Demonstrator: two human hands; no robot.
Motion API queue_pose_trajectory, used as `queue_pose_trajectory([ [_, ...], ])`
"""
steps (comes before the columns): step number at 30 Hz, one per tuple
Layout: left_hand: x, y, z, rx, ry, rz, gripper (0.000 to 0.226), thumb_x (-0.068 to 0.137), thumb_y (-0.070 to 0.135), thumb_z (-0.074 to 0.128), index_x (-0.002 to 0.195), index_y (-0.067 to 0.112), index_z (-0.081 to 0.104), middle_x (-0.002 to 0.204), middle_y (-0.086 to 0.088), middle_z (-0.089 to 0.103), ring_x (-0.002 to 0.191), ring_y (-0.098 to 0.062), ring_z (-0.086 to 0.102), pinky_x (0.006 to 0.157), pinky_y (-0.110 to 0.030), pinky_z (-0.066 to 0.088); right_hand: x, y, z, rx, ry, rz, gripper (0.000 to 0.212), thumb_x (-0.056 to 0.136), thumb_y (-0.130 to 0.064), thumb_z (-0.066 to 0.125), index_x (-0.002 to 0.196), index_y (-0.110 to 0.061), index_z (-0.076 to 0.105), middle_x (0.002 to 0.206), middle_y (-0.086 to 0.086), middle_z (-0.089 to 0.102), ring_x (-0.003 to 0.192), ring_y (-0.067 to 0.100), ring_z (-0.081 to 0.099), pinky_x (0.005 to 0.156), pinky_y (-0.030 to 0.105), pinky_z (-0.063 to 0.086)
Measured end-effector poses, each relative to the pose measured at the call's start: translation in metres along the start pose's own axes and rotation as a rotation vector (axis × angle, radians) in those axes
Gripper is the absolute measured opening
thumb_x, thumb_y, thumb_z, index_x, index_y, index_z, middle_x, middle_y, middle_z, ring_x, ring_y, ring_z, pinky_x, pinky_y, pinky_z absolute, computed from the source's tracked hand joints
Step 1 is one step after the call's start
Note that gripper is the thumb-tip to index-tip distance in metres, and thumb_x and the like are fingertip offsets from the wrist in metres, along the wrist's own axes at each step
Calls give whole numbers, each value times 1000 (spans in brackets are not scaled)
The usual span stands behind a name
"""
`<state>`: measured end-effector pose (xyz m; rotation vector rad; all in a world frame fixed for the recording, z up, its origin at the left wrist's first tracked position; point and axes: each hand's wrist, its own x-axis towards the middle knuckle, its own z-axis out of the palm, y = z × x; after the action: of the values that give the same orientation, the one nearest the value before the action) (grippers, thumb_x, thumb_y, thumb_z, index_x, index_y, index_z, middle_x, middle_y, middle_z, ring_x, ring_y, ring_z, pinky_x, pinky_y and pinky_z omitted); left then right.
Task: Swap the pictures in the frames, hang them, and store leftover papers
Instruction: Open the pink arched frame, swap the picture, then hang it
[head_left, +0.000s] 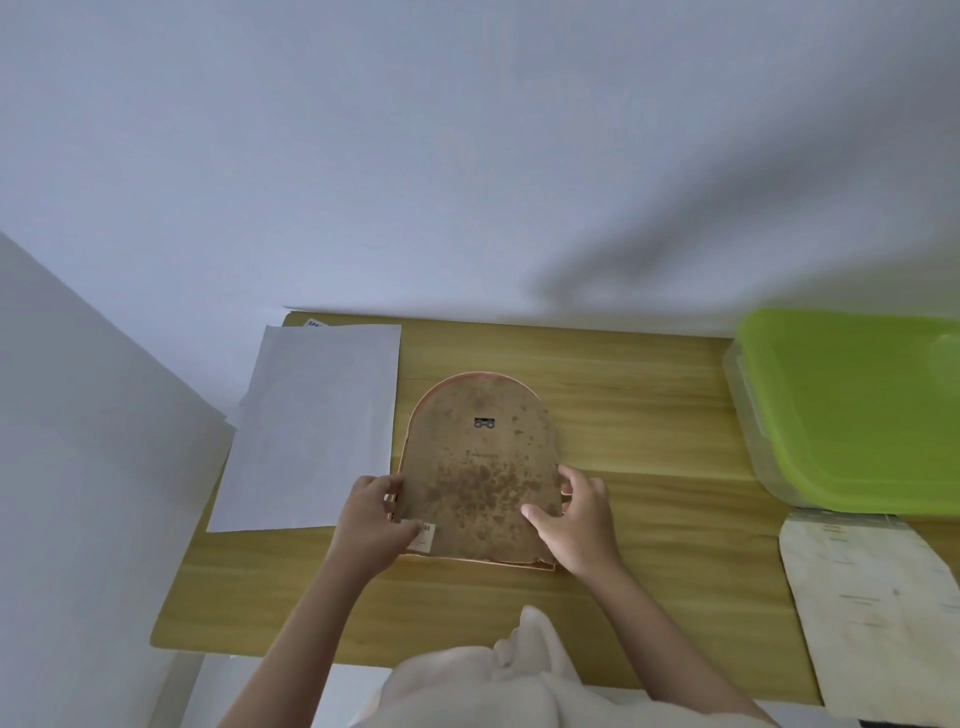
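Note:
An arch-shaped picture frame (480, 452) lies face down in the middle of the wooden table (649, 415). Its brown, spotted backing board faces up, with a small metal hanger (484, 423) near the top. My left hand (371, 525) grips the frame's lower left edge, thumb on the backing near a small label. My right hand (574, 519) holds the lower right edge, thumb pressed on the backing and fingers curled round the side. A white sheet of paper (311, 431) lies left of the frame. An arch-shaped pale paper (872, 613) lies at the right.
A clear plastic box with a green lid (852, 410) stands at the table's back right. A white wall runs behind the table, and a white panel (78, 467) stands at the left. Bare wood shows between the frame and the box.

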<state>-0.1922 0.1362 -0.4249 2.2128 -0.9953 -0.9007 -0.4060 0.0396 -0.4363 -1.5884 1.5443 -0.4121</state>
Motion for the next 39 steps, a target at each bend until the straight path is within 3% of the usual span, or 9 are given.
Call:
queue_pose_trajectory([
  [4, 4, -6, 2, 34, 17, 40, 49, 72, 8, 73, 119, 10, 57, 109, 0, 50, 85, -13, 56, 72, -21, 44, 1, 4, 3, -10, -22, 10, 73, 74, -25, 77, 138, -15, 43, 118, -1, 38, 107, 11, 49, 78, 12, 42],
  [9, 10, -10, 4, 125, 71, 72, 47, 71, 14, 71, 117, 15, 60, 111, 4, 54, 97, -16, 58, 75, -27, 48, 1, 7, 6, -22, -36, 5, 72, 73, -23, 78, 136, -18, 44, 117, 0, 40, 101, 13, 52, 87, 24, 45],
  [13, 11, -9, 4, 158, 71, 58, 48, 72, 17, 72, 118, 17, 58, 112, 4, 50, 88, -12, 59, 66, -24, 46, 1, 12, 8, -17, -34, -9, 72, 72, -24, 78, 135, -20, 43, 120, 3, 43, 100, 15, 54, 87, 26, 46],
  [16, 14, -11, 2, 150, 61, 37, 50, 71, 19, 75, 118, 18, 58, 111, 3, 52, 91, -14, 61, 72, -30, 51, 2, 16, 9, 0, -32, -12, 72, 72, -25, 78, 135, -24, 43, 116, 2, 45, 97, 17, 56, 85, 26, 47],
  [24, 17, -16, 4, 98, 92, 72, 46, 70, 12, 77, 114, 12, 61, 109, -1, 61, 88, -13, 58, 76, -24, 44, 1, 24, 12, 24, -1, -50, 72, 71, -29, 80, 133, -27, 44, 106, 0, 52, 90, 8, 53, 70, 13, 38],
  [30, 17, -16, 6, 94, 103, 79, 47, 72, 10, 75, 116, 10, 60, 112, -3, 61, 90, -13, 56, 78, -25, 45, -1, 27, 12, -5, 12, -64, 72, 76, -35, 75, 139, -29, 40, 103, -5, 49, 87, 7, 50, 75, 21, 40],
  [36, 18, -18, -1, 171, -43, 142, 75, 59, 16, 86, 125, 7, 51, 116, -3, 54, 93, -15, 54, 77, -22, 44, -2, 26, 11, -63, -23, -108, 74, 81, -37, 70, 144, -24, 34, 117, 2, 52, 99, 11, 51, 85, 23, 40],
  [39, 16, -20, 0, 179, -36, 156, 78, 57, 16, 87, 126, 7, 51, 117, -3, 53, 95, -17, 55, 78, -22, 44, -1, 31, 3, -67, -123, -145, 77, 82, -30, 71, 147, -22, 31, 107, -3, 49, 79, 4, 50, 77, 15, 40],
])
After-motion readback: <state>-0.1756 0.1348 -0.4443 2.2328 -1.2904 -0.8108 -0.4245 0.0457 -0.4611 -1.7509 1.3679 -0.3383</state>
